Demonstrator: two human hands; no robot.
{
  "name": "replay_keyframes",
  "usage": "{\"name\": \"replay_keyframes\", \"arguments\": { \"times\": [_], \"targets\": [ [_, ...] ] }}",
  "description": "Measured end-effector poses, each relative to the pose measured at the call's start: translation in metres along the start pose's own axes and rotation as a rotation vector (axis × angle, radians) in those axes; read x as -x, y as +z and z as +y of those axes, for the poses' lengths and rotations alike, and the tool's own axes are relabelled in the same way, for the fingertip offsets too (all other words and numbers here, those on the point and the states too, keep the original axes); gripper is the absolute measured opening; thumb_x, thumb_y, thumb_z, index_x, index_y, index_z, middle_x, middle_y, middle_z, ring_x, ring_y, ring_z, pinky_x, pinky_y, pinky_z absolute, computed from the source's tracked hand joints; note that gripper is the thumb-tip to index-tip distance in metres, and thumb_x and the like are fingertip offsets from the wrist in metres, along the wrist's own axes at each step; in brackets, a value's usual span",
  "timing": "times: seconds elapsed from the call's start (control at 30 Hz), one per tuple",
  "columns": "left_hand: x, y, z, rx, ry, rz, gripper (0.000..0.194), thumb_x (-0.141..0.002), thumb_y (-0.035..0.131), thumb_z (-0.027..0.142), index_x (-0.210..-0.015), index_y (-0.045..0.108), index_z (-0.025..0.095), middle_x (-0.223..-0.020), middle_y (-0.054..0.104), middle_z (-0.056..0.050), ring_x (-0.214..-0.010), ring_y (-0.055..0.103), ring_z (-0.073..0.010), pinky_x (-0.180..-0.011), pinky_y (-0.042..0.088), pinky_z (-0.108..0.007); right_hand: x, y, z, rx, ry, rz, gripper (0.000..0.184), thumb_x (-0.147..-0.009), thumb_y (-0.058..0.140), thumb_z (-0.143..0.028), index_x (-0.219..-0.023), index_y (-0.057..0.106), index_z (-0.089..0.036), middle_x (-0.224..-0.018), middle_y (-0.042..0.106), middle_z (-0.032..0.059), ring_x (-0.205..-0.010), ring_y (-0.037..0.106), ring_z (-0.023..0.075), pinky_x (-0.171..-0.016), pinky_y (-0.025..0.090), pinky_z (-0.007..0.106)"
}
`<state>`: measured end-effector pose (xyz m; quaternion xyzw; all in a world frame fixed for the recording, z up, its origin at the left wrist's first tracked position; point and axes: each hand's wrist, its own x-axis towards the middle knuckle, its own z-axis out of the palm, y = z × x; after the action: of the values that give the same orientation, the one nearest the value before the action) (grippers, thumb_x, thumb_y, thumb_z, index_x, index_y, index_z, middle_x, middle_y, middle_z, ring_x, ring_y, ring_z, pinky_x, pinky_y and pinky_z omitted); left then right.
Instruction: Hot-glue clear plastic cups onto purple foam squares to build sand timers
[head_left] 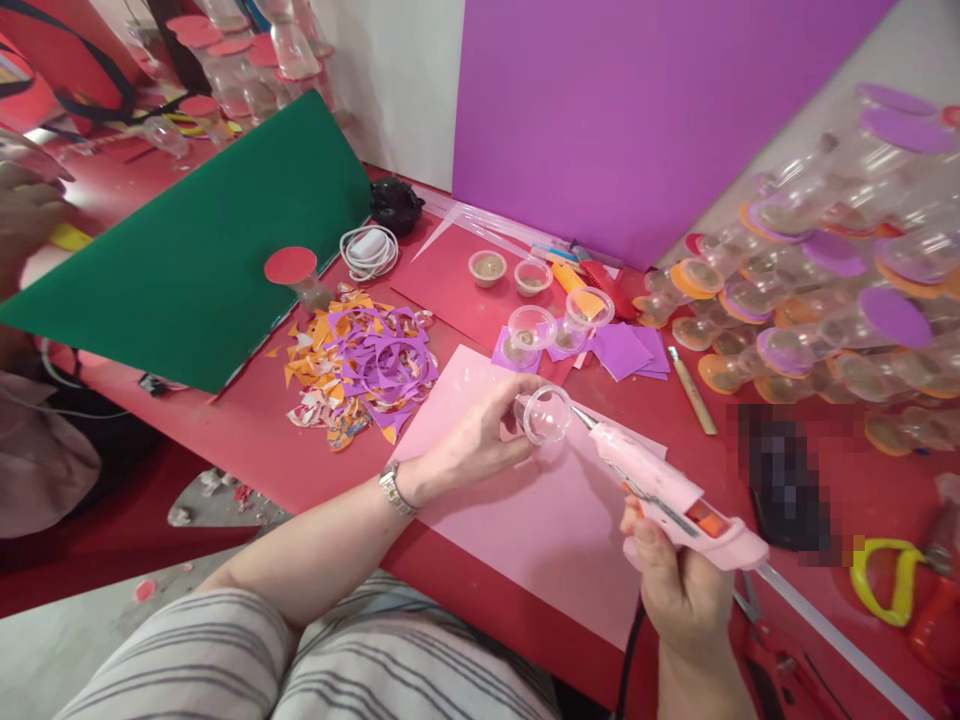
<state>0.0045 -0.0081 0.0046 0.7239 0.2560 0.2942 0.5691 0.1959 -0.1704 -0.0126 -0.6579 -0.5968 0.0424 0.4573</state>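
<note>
My left hand [499,432] is closed around a small clear plastic cup [547,414], its rim turned toward my right side. A pink hot glue gun [660,480] sits in my right hand [675,580], with a glue stick [840,635] sticking out of its back. Its metal nozzle is right at the cup's rim; whether they touch I cannot tell. Under both hands lies a pink sheet [517,530]. Just beyond it, clear cups [532,328] stand on purple paper squares [622,350].
Paper scraps [375,360] are heaped to the left, before a leaning green board [217,250]. Stacked cup pieces [810,270] crowd the right. A craft knife [691,390], scissors [889,580] and red pliers [787,660] lie nearby. Another person's hand [30,210] shows at far left.
</note>
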Motion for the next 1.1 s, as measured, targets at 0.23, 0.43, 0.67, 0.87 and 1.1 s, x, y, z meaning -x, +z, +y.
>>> {"name": "replay_keyframes", "arguments": {
  "times": [0.23, 0.43, 0.67, 0.87, 1.1],
  "targets": [
    [-0.0016, 0.0006, 0.0005, 0.016, 0.009, 0.058, 0.037, -0.087, 0.061, 0.021, -0.122, 0.049, 0.02, -0.119, 0.063, -0.009, -0.09, 0.059, -0.0154, -0.08, 0.048, -0.03, -0.0013, -0.0002, -0.0022, -0.012, -0.018, -0.008, 0.022, -0.096, 0.058, -0.035, -0.087, 0.067, -0.017, -0.066, 0.071, 0.0062, -0.055, 0.068, 0.0183, -0.048, 0.055, 0.026],
    [-0.0019, 0.0005, 0.0012, 0.02, 0.008, 0.063, 0.037, -0.086, 0.062, 0.02, -0.121, 0.051, 0.02, -0.115, 0.063, -0.008, -0.086, 0.059, -0.0142, -0.077, 0.049, -0.03, -0.0017, -0.0005, -0.0012, -0.022, -0.003, -0.027, 0.022, -0.097, 0.057, -0.035, -0.086, 0.066, -0.018, -0.064, 0.069, 0.0048, -0.055, 0.067, 0.0181, -0.048, 0.054, 0.026],
    [-0.002, 0.0002, 0.0024, 0.04, -0.018, 0.068, 0.033, -0.088, 0.061, 0.02, -0.119, 0.05, 0.02, -0.116, 0.061, -0.008, -0.079, 0.055, -0.011, -0.074, 0.048, -0.028, -0.0021, 0.0003, -0.0032, -0.018, -0.02, -0.027, 0.02, -0.096, 0.058, -0.034, -0.088, 0.067, -0.017, -0.065, 0.07, 0.0056, -0.054, 0.067, 0.0179, -0.048, 0.054, 0.026],
    [-0.0022, -0.0002, 0.0045, -0.008, -0.03, 0.048, 0.035, -0.088, 0.062, 0.025, -0.12, 0.05, 0.02, -0.116, 0.061, -0.008, -0.086, 0.056, -0.0135, -0.077, 0.047, -0.029, -0.0005, -0.0013, -0.0019, -0.04, -0.003, -0.028, 0.021, -0.096, 0.058, -0.035, -0.086, 0.066, -0.018, -0.064, 0.069, 0.0044, -0.055, 0.066, 0.0172, -0.048, 0.053, 0.025],
    [0.0012, -0.0003, 0.0008, -0.022, -0.041, -0.028, 0.045, -0.086, 0.062, 0.022, -0.128, 0.047, 0.02, -0.119, 0.06, -0.008, -0.09, 0.057, -0.0147, -0.081, 0.049, -0.03, -0.0045, -0.0002, -0.0052, -0.009, -0.014, -0.012, 0.023, -0.097, 0.056, -0.035, -0.086, 0.066, -0.017, -0.065, 0.07, 0.0051, -0.055, 0.067, 0.0171, -0.049, 0.055, 0.025]
  ]
}}
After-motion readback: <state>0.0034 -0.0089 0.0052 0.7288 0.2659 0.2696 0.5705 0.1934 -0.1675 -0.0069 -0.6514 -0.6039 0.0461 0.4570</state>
